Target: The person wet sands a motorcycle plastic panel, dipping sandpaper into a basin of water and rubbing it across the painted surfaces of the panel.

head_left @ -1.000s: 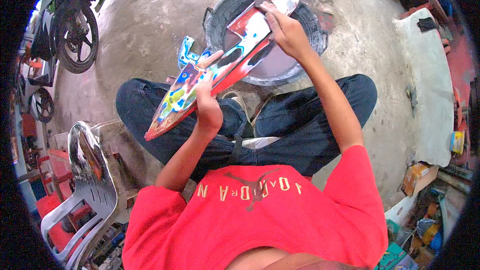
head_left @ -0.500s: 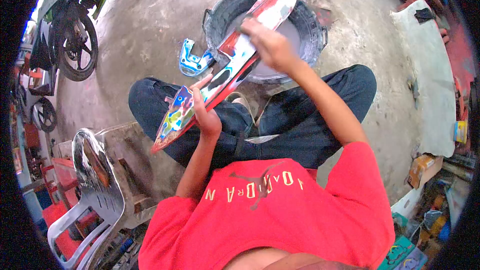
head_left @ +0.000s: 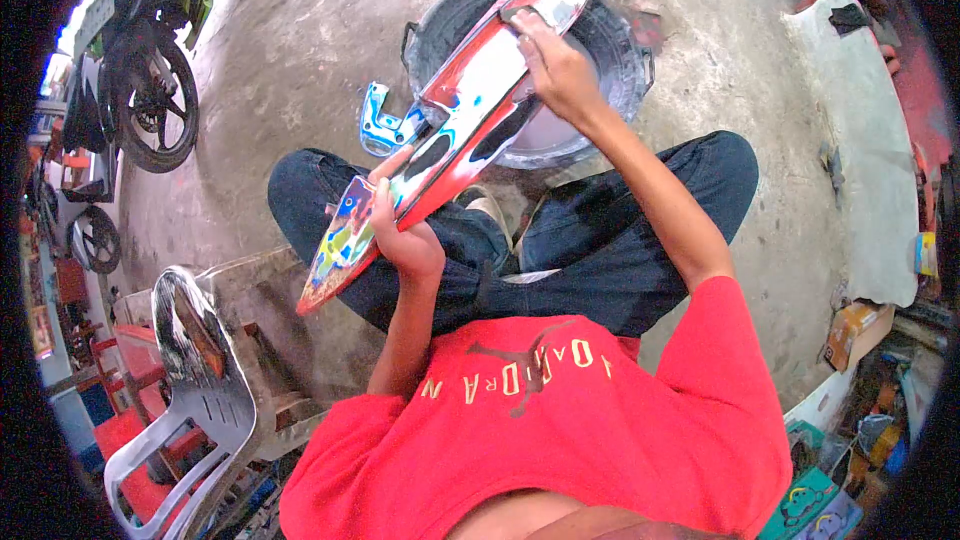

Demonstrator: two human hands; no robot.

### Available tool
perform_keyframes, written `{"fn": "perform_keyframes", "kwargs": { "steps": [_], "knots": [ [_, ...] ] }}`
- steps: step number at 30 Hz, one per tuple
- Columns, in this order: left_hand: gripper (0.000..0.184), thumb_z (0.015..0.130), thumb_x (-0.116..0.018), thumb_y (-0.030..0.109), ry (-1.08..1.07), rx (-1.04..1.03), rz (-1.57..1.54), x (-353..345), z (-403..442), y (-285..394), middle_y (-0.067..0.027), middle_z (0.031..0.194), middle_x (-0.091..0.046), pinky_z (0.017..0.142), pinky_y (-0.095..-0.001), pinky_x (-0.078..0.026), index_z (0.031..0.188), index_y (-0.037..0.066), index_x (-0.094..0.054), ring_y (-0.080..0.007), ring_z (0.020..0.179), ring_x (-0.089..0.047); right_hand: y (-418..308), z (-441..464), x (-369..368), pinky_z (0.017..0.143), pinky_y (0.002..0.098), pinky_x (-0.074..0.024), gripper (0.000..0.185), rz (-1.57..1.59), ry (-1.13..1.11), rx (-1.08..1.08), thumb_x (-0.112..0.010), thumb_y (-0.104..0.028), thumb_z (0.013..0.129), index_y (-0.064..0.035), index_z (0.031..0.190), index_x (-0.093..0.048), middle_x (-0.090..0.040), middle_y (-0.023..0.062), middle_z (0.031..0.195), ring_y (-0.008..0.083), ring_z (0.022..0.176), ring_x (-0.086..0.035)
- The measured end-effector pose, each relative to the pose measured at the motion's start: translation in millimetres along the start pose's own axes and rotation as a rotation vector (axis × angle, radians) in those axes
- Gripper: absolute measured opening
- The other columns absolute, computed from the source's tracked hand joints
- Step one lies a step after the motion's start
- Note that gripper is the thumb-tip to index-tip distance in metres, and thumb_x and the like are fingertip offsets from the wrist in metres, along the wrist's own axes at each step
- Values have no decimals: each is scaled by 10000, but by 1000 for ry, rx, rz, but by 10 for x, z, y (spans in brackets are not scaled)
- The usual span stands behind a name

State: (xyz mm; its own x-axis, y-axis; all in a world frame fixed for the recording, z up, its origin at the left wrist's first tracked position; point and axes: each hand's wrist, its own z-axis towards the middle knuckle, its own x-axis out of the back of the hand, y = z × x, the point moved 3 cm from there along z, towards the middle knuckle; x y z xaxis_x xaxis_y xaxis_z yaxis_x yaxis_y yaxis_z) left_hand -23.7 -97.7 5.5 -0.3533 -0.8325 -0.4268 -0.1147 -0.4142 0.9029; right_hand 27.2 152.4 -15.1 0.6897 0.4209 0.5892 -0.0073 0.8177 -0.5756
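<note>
A long, pointed panel (head_left: 480, 90), red and white with blue, black and yellow patches, slants over my lap and the tub. My left hand (head_left: 405, 235) grips its lower part, thumb on the patterned face. On the upper white part, my right hand (head_left: 560, 70) presses a small dark pad (head_left: 518, 15) with its fingertips. Under the panel's upper end stands a round black tub (head_left: 625, 70) holding cloudy greyish liquid. A smaller blue and white piece (head_left: 382, 125) lies on the floor left of the tub.
A motorcycle wheel (head_left: 158, 105) is at the upper left. A grey plastic chair (head_left: 205, 380) stands at the lower left. On the right are a pale board (head_left: 865, 160), a cardboard box (head_left: 858, 333) and assorted clutter.
My right hand slid down the panel, then back up to its upper end with the pad. My left hand keeps hold, and the panel's lower tip has shifted slightly lower in view.
</note>
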Motion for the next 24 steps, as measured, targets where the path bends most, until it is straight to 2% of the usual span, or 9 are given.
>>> {"fn": "perform_keyframes", "kwargs": {
  "steps": [2,5,8,10,11,16,18,21,24],
  "knots": [
    [518,997,-379,305,-24,30,29,-172,-30,107,-253,1300,-561,1097,-487,-405,1290,-108,-488,-350,1258,-541,-281,-76,44,1105,423,-411,347,5,-37,83,-487,-101,993,6,1310,-579,-570,198,1372,335,1310,-524],
    [531,1021,-392,306,-227,-52,373,-195,29,138,-250,1385,-503,1097,-518,-405,1382,-82,-428,-364,1312,-500,-737,-193,36,1109,416,-408,343,61,-128,298,-491,-99,992,8,1306,-578,-580,192,1358,332,1311,-525],
    [534,1035,-396,295,-330,60,276,-216,76,94,-222,1443,-463,1102,-521,-398,1463,-22,-363,-361,1338,-478,-544,-117,37,1120,417,-394,344,70,-134,310,-497,-102,992,13,1306,-575,-581,203,1349,340,1315,-517],
    [538,1031,-413,308,-203,396,-288,-446,114,128,-214,1445,-467,1107,-519,-390,1466,-5,-368,-357,1339,-479,-140,6,74,1125,429,-386,365,-105,-42,176,-494,-107,998,13,1337,-553,-553,217,1382,349,1335,-496],
    [514,1024,-426,308,-205,416,-358,-453,187,28,-212,1432,-483,1102,-502,-395,1438,5,-402,-345,1328,-491,-50,15,93,1140,435,-365,404,-68,-14,94,-494,-115,1003,8,1387,-512,-508,229,1430,362,1362,-463],
    [434,1002,-444,285,-132,489,-419,-609,520,-168,-183,1362,-553,1063,-478,-430,1349,27,-482,-324,1253,-546,-740,-285,62,1161,449,-337,426,124,-131,289,-531,-117,961,19,1364,-525,-500,246,1429,371,1364,-456],
    [435,992,-456,287,-100,521,-427,-591,562,-216,-180,1346,-566,1051,-475,-441,1337,26,-494,-320,1236,-557,-438,-252,-32,1159,454,-338,420,42,-123,273,-522,-120,964,24,1359,-526,-504,248,1422,367,1364,-456],
    [444,990,-439,315,-59,504,-388,-584,558,-297,-175,1324,-585,1033,-474,-453,1322,31,-518,-317,1203,-580,144,-121,-40,1156,459,-341,420,-35,60,-24,-522,-124,956,30,1347,-533,-517,243,1410,363,1364,-459],
    [450,999,-414,341,-52,458,-360,-638,512,-378,-152,1315,-598,997,-448,-479,1321,51,-535,-278,1175,-600,-247,-296,-106,1154,460,-344,436,-39,6,129,-516,-134,955,31,1359,-525,-517,235,1417,358,1366,-459]
  ]
}}
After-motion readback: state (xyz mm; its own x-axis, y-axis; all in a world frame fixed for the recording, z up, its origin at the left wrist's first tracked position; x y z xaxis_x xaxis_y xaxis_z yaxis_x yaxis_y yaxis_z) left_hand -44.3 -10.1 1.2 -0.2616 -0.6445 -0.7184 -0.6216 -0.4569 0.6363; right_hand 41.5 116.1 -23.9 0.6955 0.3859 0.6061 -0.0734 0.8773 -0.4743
